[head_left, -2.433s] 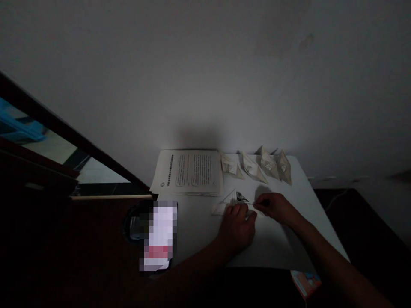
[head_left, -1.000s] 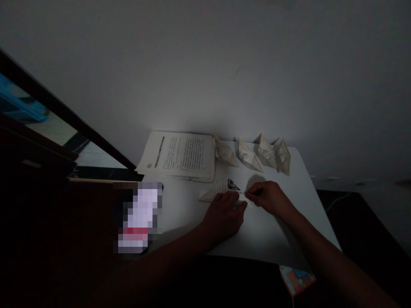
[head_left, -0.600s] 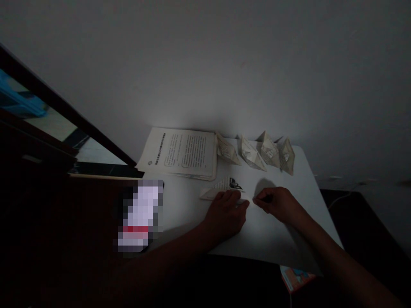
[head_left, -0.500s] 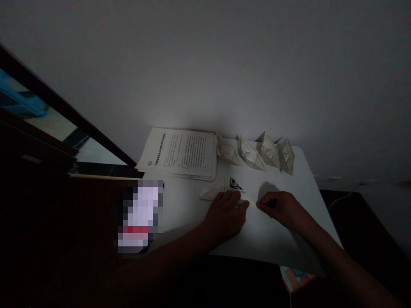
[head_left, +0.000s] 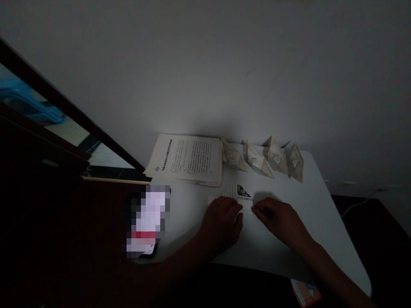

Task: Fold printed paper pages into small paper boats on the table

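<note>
A folded printed paper (head_left: 244, 191), with a dark picture near its peak, lies on the white table in front of me. My left hand (head_left: 221, 220) rests over its left and lower part, fingers curled together and gripping its lower edge near the middle. At the lower right corner, my right hand (head_left: 281, 216) pinches the paper between thumb and forefinger. Part of the sheet is hidden beneath my left hand. Behind it, several folded paper boats (head_left: 259, 162) stand in a row along the wall side.
A stack of printed sheets (head_left: 186, 160) lies left of the boats. A phone, its screen blurred out (head_left: 149, 220), is at the left edge of the white table (head_left: 186, 205). Below the front edge is a colourful box (head_left: 306, 293). The wall (head_left: 205, 77) rises directly behind.
My right fingertips have moved left along the paper, closer to my left hand. My left hand has slid slightly left. The whole view has shifted a little.
</note>
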`<state>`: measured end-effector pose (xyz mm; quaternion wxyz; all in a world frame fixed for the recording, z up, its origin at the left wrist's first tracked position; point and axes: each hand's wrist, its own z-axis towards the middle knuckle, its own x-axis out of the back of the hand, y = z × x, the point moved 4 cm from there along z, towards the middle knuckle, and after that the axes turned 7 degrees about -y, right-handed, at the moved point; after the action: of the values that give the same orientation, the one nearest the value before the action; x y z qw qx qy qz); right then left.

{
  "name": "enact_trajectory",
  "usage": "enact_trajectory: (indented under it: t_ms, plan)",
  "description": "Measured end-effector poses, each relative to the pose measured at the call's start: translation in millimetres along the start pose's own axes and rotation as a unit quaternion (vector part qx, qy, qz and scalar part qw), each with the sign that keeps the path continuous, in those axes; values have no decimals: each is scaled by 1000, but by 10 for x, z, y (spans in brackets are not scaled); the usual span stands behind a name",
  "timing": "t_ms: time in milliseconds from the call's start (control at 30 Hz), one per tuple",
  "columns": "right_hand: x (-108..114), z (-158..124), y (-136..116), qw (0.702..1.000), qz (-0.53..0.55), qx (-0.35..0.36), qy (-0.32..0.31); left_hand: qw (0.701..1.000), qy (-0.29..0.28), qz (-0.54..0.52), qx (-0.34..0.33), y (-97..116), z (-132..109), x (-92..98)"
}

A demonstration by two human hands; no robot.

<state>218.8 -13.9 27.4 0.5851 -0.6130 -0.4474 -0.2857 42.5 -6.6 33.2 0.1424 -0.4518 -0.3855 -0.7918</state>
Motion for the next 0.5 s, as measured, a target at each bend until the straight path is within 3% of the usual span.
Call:
enact_trajectory:
  t_ms: [133, 333, 500]
  plan:
    - [-12, -24, -64, 999, -41, 13, 1, 986, 82, 69, 131, -275, -211, 212]
    - [-104, 68, -354, 996, -57, 65, -3, 973, 47, 117, 191, -405, -317, 222]
    - [-175, 73, -377, 996, -44, 69, 18, 965, 1, 95, 245, -428, -272, 219]
